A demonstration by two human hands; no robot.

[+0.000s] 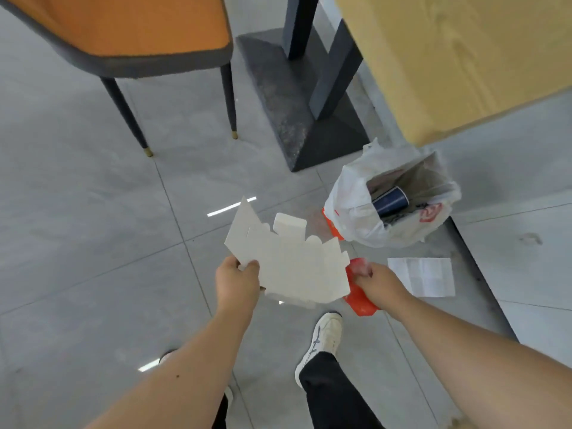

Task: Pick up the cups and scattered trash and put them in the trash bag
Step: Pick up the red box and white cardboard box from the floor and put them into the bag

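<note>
My left hand [236,278] pinches the left edge of a flattened white cardboard box [288,261], held above the floor. My right hand [376,281] is closed on a piece of red-orange packaging [360,300] at the box's right edge. A white plastic trash bag [353,209] stands open on the floor ahead to the right, with a dark blue cup [390,201] lying inside it. Another red-orange scrap [332,227] pokes out beside the bag's left side. A folded white paper sheet [422,275] lies flat on the floor, right of my right hand.
An orange-seated chair [130,32] with dark legs stands at the upper left. A dark table pedestal and base [297,97] sit behind the bag. A wooden tabletop [464,57] overhangs at the upper right. My white shoe [323,335] is below the box.
</note>
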